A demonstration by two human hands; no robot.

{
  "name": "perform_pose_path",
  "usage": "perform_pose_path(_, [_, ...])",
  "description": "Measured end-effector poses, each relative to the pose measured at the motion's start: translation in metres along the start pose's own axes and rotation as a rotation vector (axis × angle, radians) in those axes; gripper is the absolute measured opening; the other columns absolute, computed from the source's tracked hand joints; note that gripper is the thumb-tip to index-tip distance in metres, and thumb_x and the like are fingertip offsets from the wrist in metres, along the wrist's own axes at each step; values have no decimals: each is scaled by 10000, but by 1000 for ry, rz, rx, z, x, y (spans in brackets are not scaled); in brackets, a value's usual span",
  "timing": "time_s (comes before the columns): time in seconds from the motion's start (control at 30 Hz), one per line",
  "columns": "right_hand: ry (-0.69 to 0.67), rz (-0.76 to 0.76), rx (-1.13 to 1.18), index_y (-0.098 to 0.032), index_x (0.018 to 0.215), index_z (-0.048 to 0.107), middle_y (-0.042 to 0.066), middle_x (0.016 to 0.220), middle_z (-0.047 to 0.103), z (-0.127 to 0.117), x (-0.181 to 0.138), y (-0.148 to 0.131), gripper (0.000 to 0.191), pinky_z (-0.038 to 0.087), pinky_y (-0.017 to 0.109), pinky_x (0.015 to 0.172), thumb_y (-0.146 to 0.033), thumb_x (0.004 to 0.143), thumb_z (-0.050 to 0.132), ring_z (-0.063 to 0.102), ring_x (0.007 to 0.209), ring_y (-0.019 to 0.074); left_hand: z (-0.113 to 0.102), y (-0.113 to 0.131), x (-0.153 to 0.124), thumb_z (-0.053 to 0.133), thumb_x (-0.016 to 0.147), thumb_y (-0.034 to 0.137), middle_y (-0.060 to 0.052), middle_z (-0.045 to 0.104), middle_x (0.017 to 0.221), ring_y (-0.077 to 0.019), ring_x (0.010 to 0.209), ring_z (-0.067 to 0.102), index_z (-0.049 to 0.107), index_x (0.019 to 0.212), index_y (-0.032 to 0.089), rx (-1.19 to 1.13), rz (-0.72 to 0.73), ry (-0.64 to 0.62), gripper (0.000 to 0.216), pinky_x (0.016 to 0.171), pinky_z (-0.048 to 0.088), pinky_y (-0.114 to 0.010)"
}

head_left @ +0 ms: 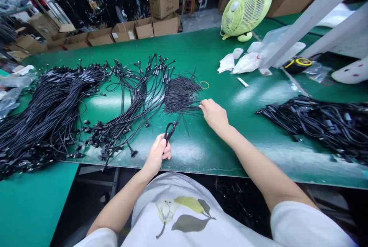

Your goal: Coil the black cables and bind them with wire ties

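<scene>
My left hand (pixel 157 154) is closed around a folded black cable (pixel 170 131), whose looped end sticks up above the fingers. To the right, my right hand (pixel 214 115) pinches at the edge of a pile of thin black twist ties (pixel 181 94); the fingertips seem to grip the end of one tie. Left of that pile lies a loose bunch of black cables (pixel 135 105) with connectors at both ends. A yellow rubber band (pixel 204 85) rests beside the ties.
A larger heap of cables (pixel 54 105) covers the left of the green table (pixel 195 155). Bundled cables (pixel 324 124) lie at the right. Behind are a green fan (pixel 244 7), crumpled white packaging (pixel 247 63), a tape measure (pixel 298 64) and a slanted white post (pixel 310 21). Cardboard boxes (pixel 100 37) line the far edge.
</scene>
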State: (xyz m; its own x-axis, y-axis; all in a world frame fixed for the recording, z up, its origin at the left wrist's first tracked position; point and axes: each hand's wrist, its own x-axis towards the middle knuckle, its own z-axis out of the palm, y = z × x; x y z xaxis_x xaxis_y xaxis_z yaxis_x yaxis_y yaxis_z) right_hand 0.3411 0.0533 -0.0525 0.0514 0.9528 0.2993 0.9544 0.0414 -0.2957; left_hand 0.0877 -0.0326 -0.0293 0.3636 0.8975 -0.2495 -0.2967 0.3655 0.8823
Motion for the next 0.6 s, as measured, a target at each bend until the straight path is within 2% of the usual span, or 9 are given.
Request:
perform_pose_path(0.07, [-61,16,299,-142,916,614,75,868,647,-4,-19,-25,231,361,261,649,-287,943,436,560,755,170,5,-2,3,541,886,504,95,346,609,-46,449,276,447,1243,156,-26,5,-41,507,517,343,-213])
perform_pose_path(0.17, [-295,-57,738,-159,920,615,10,757,642,-8,-53,-67,226,412,232,643,-299,940,438,576,682,135,10,-5,8,560,874,501,92,336,618,-50,456,277,431,1291,159,-46,5,-108,554,533,356,-220])
perform_pose_path(0.23, [-363,-119,841,-162,973,618,3,767,642,-11,-73,-86,228,426,221,633,-277,944,424,579,671,122,10,-9,11,559,874,494,88,329,620,-52,461,280,480,1228,151,-3,20,-142,499,541,360,-224])
perform_pose_path(0.27, [-347,-163,814,-160,992,620,11,792,642,-13,-80,-92,223,427,218,637,-255,942,425,579,684,119,9,-11,11,543,885,484,84,330,622,-55,467,287,503,1178,150,40,39,-143,446,549,363,-226])
perform_pose_path(0.33, [-249,-290,614,-151,980,626,39,834,633,-17,-88,-96,202,424,224,658,-212,935,439,571,728,126,7,-15,10,485,919,451,73,349,629,-67,489,315,522,1080,158,167,93,-86,336,567,370,-228])
perform_pose_path(0.43, [-31,-524,172,-143,853,620,63,789,601,-18,-87,-92,207,407,269,676,-176,938,434,539,744,157,3,-21,12,392,953,386,44,422,650,-100,552,400,525,988,177,485,198,91,251,600,376,-237])
perform_pose_path(0.5, [129,-719,-23,-130,852,619,89,846,615,-18,-79,-89,224,408,305,715,-137,935,410,540,808,179,0,-22,15,380,945,340,0,519,718,-134,653,493,544,967,180,719,260,160,230,660,397,-258])
perform_pose_path(0.57, [214,-951,-114,-108,964,622,117,1029,624,-20,-70,-87,237,412,337,817,-95,923,390,539,977,196,-3,-20,18,417,910,315,-52,598,816,-178,772,557,572,939,180,862,279,152,207,731,418,-289])
perform_pose_path(0.6, [206,-1039,-149,-103,994,617,121,1084,615,-22,-66,-87,242,406,349,855,-89,920,387,528,1034,200,-4,-18,19,446,886,320,-65,616,831,-193,792,570,587,911,180,880,262,126,200,741,426,-301])
